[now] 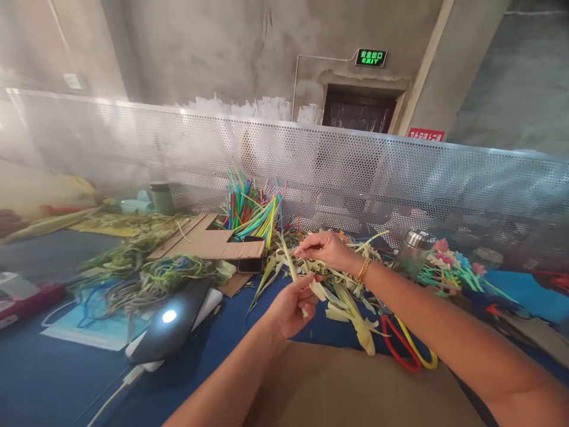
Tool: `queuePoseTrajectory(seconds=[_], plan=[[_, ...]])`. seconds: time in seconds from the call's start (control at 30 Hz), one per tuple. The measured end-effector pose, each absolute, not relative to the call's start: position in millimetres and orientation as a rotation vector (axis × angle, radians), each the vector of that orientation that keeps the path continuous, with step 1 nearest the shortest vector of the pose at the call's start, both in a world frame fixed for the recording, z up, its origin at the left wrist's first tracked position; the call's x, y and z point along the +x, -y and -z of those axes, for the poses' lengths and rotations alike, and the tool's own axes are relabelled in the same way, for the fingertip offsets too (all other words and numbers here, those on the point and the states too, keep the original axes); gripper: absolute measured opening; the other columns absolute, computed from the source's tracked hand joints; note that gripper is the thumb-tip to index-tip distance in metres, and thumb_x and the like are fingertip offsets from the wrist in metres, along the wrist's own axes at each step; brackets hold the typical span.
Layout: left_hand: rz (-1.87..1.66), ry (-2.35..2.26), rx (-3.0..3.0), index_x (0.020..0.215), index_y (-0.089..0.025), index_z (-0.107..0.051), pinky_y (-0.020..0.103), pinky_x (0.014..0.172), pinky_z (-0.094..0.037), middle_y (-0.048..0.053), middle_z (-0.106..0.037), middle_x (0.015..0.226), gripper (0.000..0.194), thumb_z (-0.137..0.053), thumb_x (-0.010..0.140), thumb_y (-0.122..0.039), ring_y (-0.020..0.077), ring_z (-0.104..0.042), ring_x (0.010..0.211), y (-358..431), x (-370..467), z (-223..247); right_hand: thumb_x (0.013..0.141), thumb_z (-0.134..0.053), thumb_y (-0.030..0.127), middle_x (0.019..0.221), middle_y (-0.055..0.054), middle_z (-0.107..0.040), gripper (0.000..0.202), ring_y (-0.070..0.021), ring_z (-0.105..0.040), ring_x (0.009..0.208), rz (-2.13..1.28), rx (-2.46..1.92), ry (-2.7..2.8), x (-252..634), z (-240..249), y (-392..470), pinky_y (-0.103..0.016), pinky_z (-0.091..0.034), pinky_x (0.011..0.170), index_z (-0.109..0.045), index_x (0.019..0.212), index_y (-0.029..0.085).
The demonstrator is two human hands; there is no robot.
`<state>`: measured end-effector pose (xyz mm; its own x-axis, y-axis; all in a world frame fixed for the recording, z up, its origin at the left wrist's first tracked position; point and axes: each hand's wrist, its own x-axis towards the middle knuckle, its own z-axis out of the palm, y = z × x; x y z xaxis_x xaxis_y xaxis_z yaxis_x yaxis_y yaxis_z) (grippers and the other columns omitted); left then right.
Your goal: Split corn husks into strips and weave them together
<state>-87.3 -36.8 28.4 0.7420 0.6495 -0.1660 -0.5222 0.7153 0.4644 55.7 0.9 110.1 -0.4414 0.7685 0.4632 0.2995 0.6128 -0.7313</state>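
My left hand [297, 305] is closed around a pale stalk [288, 261] that points up and away, with whitish strips of husk hanging beside the fingers. Just above and to the right, my right hand [326, 248] has its thumb and fingertips pinched together beside the stalk; what they hold is too small to make out. Under and behind both hands lies a heap of pale green and cream husk strips [347, 296]. Scissors with red and yellow handles [409, 350] lie to the right of the heap.
Brown cardboard [347, 385] covers the near edge. A lit black device [171, 320] with a cable, a blue mask [95, 323] and green fibres are at left. Colourful stems [249, 207] stand behind cut cardboard [208, 240]. A metal-lidded flask [413, 252] and flowers are at right.
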Motion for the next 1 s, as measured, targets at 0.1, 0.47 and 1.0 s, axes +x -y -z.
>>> queuePoseTrajectory(seconds=[0.1, 0.47, 1.0], plan=[[-0.793, -0.419, 0.515, 0.081, -0.009, -0.063, 0.009, 0.037, -0.023, -0.012, -0.017, 0.048, 0.016, -0.073, 0.075, -0.020, 0.0008, -0.019, 0.040, 38, -82, -25, 0.076, -0.070, 0.032, 0.077, -0.001, -0.071, 0.014, -0.0098, -0.060, 0.063, -0.691, -0.923, 1.820, 59, -110, -6, -0.025, -0.049, 0.064, -0.072, 0.081, 0.019], [-0.858, -0.518, 0.652, 0.077, -0.009, -0.062, 0.010, 0.036, -0.021, -0.012, -0.022, 0.050, 0.025, -0.079, 0.070, -0.026, 0.0003, -0.020, 0.040, 34, -79, -18, 0.067, -0.075, 0.028, 0.058, 0.003, -0.058, 0.020, -0.0053, -0.044, 0.048, -0.797, -1.203, 1.163, 89, -89, -54, -0.016, -0.033, 0.043, -0.060, 0.067, 0.015], [-1.038, -0.274, 0.293, 0.086, -0.013, -0.060, 0.011, 0.037, -0.030, -0.011, -0.020, 0.049, 0.009, -0.061, 0.088, -0.022, 0.0017, -0.027, 0.037, 28, -85, -23, 0.080, -0.068, 0.045, 0.092, -0.006, -0.067, 0.032, -0.0133, -0.065, 0.073, -1.277, -1.206, 0.979, 75, -56, 6, -0.025, -0.053, 0.064, -0.057, 0.094, 0.018]])
